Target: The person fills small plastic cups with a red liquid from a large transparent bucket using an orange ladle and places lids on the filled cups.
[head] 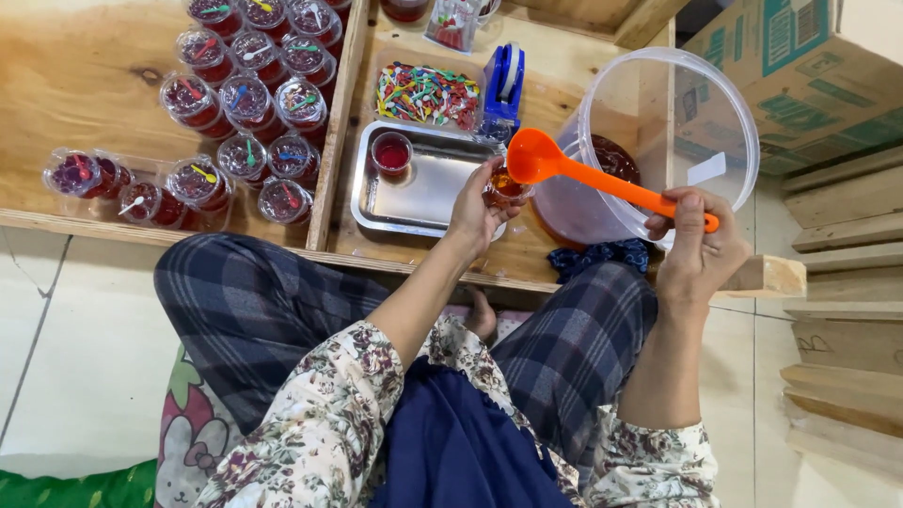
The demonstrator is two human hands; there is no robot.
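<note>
Many sealed cups (pixel 246 99) stand filled, one waits on the tray (pixel 425 193), while left fingers (pixel 478 209) grip a cup (pixel 504 185) and right fingers (pixel 694 212) clasp the ladle (pixel 583 174).

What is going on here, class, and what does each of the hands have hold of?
A person sits cross-legged at a low wooden table. The right hand holds an orange ladle over a small cup held in the left hand. Behind it stands a clear tub of dark red liquid. One filled cup sits on a metal tray, beside a pile of coloured spoons. Many sealed cups stand on the left.
</note>
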